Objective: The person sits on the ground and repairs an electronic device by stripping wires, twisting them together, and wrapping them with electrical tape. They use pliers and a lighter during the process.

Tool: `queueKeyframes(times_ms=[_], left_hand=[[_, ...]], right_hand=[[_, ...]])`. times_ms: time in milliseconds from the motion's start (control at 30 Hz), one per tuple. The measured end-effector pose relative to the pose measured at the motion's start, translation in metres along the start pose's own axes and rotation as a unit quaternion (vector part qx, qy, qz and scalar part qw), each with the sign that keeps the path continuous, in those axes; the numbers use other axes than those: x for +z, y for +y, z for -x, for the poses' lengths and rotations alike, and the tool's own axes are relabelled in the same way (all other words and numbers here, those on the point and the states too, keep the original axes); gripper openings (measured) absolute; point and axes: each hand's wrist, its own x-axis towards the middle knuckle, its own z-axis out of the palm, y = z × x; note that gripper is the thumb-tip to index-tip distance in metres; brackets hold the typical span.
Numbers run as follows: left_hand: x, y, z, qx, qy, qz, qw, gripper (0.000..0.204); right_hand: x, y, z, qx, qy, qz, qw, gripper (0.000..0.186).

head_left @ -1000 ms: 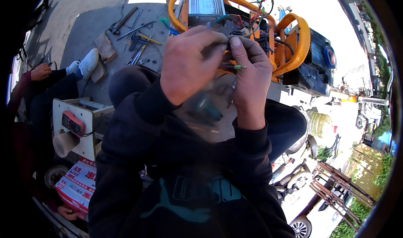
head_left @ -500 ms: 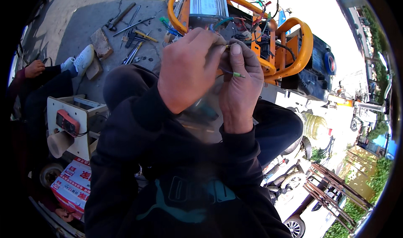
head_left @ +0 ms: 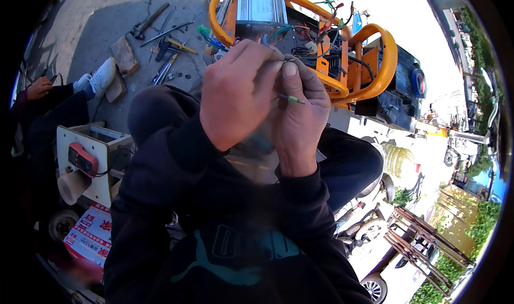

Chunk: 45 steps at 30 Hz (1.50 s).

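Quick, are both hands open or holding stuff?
Left hand: closed beside a thin, yellowish wire; grip hidden.
Right hand: closed, pinching that wire.

Grey ground (head_left: 101, 36) partly shaded; yellow wall (head_left: 459, 218) sunlit.

Both dark-sleeved forearms (head_left: 184, 151) are bent in front of the torso (head_left: 241, 245). The back of the left hand (head_left: 235, 95) is turned to the view, its fingers curled inward. The right hand (head_left: 302, 103) is held upright, thumb (head_left: 290, 73) extended against curled fingers. Both hands are pinched at the fingertips, which are set close together; the wrists (head_left: 301, 164) are spread apart.
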Motion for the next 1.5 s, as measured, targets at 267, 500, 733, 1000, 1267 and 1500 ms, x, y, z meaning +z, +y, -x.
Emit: queueKeyframes(times_ms=[267, 500, 733, 1000, 1267, 1500], left_hand=[[-0.006, 0.001, 0.002, -0.007, -0.029, 0.030, 0.999, 0.021], [-0.007, -0.003, 0.003, 0.016, -0.050, 0.009, 0.999, 0.024], [-0.009, -0.004, 0.001, 0.049, -0.048, -0.016, 0.998, 0.026], [-0.004, -0.004, 0.007, 0.040, -0.036, -0.031, 0.998, 0.029], [-0.008, -0.008, 0.006, 0.118, -0.044, -0.103, 0.987, 0.031], [-0.015, -0.015, 0.001, 0.206, -0.066, -0.138, 0.966, 0.029]], right_hand=[[-0.009, -0.010, -0.003, 0.024, -0.022, -0.013, 0.999, 0.022], [-0.015, -0.023, -0.003, 0.045, -0.034, 0.024, 0.998, 0.020], [-0.015, -0.028, -0.008, 0.099, -0.040, -0.033, 0.994, 0.020], [-0.016, -0.016, -0.007, 0.064, -0.034, -0.030, 0.997, 0.018], [-0.011, -0.033, -0.001, -0.060, -0.033, 0.218, 0.974, 0.014], [-0.017, -0.088, -0.022, -0.232, -0.261, 0.574, 0.740, 0.010]])
